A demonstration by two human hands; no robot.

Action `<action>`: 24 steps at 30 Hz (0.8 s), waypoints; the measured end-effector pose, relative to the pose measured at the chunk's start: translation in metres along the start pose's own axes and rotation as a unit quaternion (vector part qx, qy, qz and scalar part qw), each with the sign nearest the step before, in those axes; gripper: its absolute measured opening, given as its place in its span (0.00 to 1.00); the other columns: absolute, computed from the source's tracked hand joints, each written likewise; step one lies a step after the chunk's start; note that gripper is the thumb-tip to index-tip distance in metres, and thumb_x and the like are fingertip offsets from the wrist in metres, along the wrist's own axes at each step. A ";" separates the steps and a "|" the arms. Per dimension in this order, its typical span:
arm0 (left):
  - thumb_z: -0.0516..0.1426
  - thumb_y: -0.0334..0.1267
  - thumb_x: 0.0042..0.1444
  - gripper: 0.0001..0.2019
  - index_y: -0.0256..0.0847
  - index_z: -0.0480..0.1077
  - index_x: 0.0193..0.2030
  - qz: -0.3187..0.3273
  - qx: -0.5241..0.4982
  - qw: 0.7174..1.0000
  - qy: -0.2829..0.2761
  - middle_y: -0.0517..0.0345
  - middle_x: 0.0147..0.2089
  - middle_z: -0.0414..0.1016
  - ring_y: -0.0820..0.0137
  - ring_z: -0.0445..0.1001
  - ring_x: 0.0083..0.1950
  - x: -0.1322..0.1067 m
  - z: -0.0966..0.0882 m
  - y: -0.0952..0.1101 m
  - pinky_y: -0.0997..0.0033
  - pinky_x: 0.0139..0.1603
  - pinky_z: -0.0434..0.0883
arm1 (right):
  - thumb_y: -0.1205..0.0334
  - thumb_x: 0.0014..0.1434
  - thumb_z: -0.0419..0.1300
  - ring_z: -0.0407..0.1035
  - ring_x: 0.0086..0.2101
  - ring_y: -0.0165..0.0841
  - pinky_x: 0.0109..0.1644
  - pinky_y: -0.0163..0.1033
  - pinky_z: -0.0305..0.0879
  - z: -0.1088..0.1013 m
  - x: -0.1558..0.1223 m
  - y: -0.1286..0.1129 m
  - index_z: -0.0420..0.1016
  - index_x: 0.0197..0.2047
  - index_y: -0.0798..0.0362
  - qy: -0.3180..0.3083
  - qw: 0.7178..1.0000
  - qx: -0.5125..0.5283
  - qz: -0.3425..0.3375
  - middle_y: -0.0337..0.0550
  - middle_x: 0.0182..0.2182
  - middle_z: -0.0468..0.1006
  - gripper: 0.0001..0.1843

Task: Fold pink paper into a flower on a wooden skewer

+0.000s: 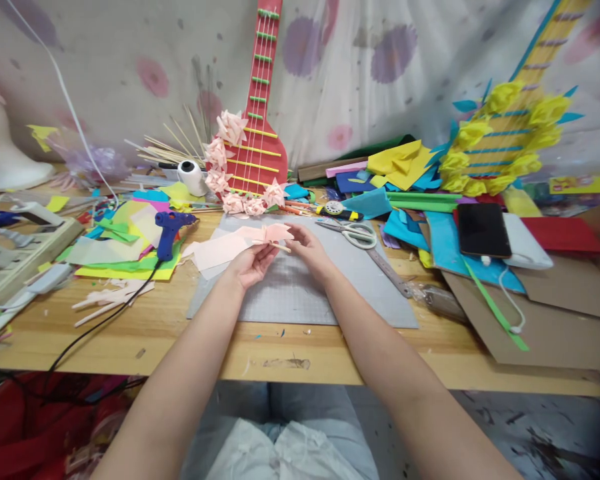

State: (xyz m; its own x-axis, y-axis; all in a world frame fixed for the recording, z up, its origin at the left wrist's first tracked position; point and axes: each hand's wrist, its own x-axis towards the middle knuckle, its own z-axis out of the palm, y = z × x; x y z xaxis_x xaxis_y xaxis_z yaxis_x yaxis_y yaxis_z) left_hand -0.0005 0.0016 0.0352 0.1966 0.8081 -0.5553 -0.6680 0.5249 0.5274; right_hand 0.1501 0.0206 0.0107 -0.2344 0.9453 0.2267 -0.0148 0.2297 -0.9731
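My left hand (254, 267) is closed on a piece of pale pink paper (277, 233), with a thin light stick (280, 247) at its fingers. The fingertips of my right hand (307, 252) pinch the right end of the same paper. A longer pale pink strip (220, 249) stretches left from my left hand over a grey cutting mat (300, 303). Whether strip and folded piece are joined is hidden by the fingers. Behind the hands leans a red paper guitar (256, 157) with pink paper flowers (231, 128) along its edge.
A blue glue gun (167, 235) sits on coloured paper at left, its cord running forward. Scissors (359, 235) and a ruler (387, 272) lie right of the hands. Farther right are a phone (483, 230), cardboard (540, 340) and a yellow guitar (505, 143). A power strip (35, 263) stands far left.
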 end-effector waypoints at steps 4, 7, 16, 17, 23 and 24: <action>0.53 0.26 0.51 0.06 0.32 0.70 0.33 -0.011 0.028 1.000 -0.007 0.54 0.27 0.75 0.74 0.75 0.27 -0.003 0.000 -0.003 0.85 0.20 0.69 | 0.58 0.45 0.59 0.65 0.44 0.30 0.48 0.38 0.61 0.003 -0.001 -0.008 0.66 0.44 0.49 -0.022 0.999 0.037 0.014 0.40 0.44 0.71 0.21; 0.53 0.27 0.50 0.05 0.33 0.71 0.33 -0.015 0.050 0.999 -0.014 0.53 0.27 0.75 0.73 0.75 0.28 -0.005 0.001 -0.006 0.84 0.20 0.69 | 0.59 0.44 0.60 0.67 0.40 0.29 0.46 0.37 0.62 0.004 -0.003 -0.010 0.67 0.42 0.49 -0.029 0.996 0.073 0.045 0.38 0.39 0.73 0.19; 0.53 0.29 0.50 0.05 0.33 0.71 0.32 0.043 0.084 0.995 -0.032 0.51 0.30 0.75 0.73 0.75 0.30 -0.002 0.001 -0.012 0.82 0.23 0.71 | 0.66 0.36 0.64 0.68 0.29 0.25 0.36 0.32 0.65 0.012 -0.008 -0.014 0.67 0.37 0.51 0.008 0.966 0.223 0.131 0.35 0.30 0.73 0.20; 0.53 0.29 0.50 0.06 0.33 0.71 0.32 0.053 0.094 0.994 -0.032 0.51 0.30 0.75 0.73 0.75 0.30 -0.002 0.001 -0.013 0.81 0.24 0.71 | 0.66 0.36 0.64 0.68 0.29 0.26 0.35 0.32 0.65 0.012 -0.008 -0.013 0.67 0.37 0.51 0.011 0.965 0.224 0.136 0.36 0.30 0.73 0.20; 0.54 0.29 0.48 0.05 0.32 0.71 0.31 0.108 0.125 0.986 -0.001 0.51 0.29 0.75 0.73 0.74 0.30 -0.001 0.004 -0.017 0.75 0.32 0.72 | 0.65 0.37 0.63 0.66 0.25 0.25 0.29 0.31 0.64 0.011 -0.006 -0.008 0.66 0.35 0.52 0.040 0.967 0.201 0.154 0.36 0.28 0.73 0.18; 0.54 0.29 0.48 0.05 0.32 0.71 0.30 0.123 0.122 0.985 0.010 0.51 0.28 0.75 0.73 0.74 0.30 0.000 0.004 -0.017 0.74 0.33 0.72 | 0.65 0.38 0.63 0.66 0.25 0.24 0.29 0.30 0.64 0.011 -0.006 -0.009 0.66 0.35 0.52 0.043 0.966 0.200 0.159 0.36 0.28 0.73 0.17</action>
State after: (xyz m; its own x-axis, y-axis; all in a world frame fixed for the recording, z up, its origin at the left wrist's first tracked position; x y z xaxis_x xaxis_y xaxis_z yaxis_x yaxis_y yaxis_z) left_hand 0.0136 -0.0061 0.0288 0.0347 0.9150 -0.4020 -0.5008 0.3640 0.7853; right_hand 0.1414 0.0104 0.0175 -0.2077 0.9729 -0.1013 -0.3332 -0.1678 -0.9278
